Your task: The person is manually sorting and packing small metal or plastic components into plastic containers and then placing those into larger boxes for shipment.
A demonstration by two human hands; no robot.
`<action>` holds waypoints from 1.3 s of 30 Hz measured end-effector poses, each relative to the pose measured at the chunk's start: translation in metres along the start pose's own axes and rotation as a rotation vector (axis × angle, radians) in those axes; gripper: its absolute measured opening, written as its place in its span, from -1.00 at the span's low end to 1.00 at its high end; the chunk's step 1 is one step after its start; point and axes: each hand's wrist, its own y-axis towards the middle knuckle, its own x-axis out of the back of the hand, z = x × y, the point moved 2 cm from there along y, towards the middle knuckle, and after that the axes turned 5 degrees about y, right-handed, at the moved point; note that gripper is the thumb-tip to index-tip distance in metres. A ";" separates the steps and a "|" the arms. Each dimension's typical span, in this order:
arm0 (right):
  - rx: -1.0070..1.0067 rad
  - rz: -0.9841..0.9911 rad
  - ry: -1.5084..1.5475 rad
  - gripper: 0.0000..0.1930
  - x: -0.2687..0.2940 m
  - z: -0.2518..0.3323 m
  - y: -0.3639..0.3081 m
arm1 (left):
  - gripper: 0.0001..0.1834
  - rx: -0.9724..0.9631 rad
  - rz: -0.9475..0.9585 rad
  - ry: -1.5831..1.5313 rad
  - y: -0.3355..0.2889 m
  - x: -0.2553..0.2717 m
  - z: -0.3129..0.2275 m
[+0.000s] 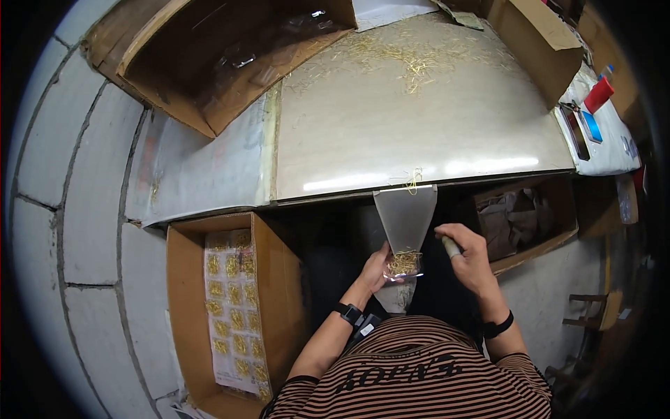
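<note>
My left hand (375, 271) is closed around a small clear plastic box (403, 276), held at the lower end of a grey metal chute (406, 218). Thin gold-coloured metal pieces (405, 262) are heaped in the box. A few more such pieces hang over the chute's upper edge, against the table. To the right of the chute, my right hand (469, 257) is raised with loosely bent fingers. A pale cover wraps one finger, its tip stands apart from the index finger, and no object shows between them. The remaining fingers are hidden beneath the hand.
Ahead is a table (419, 126) with gold pieces scattered at its back. A cardboard box (209, 63) at upper left holds clear containers. Another carton (183, 279) at lower left contains rows of filled boxes. A phone (574, 133) and red object (599, 95) lie far right.
</note>
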 end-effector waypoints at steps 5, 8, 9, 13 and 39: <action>0.058 0.232 -0.157 -0.61 -0.046 -0.021 -0.014 | -0.34 -0.034 0.022 -0.028 0.005 -0.005 -0.002; -0.058 0.524 -0.300 -0.65 -0.059 -0.007 -0.005 | -0.61 -0.025 -0.074 -0.105 0.012 0.002 0.013; -0.031 0.504 -0.306 -0.67 -0.055 -0.001 0.004 | -0.62 -0.025 -0.049 -0.147 0.011 0.004 0.014; 0.254 0.389 -0.434 -0.68 -0.023 0.051 0.080 | -0.64 0.002 0.032 -0.193 0.011 0.019 0.013; 0.228 0.711 -0.434 -0.43 -0.016 0.004 0.205 | -0.70 -0.079 -0.115 -0.080 0.009 0.056 0.015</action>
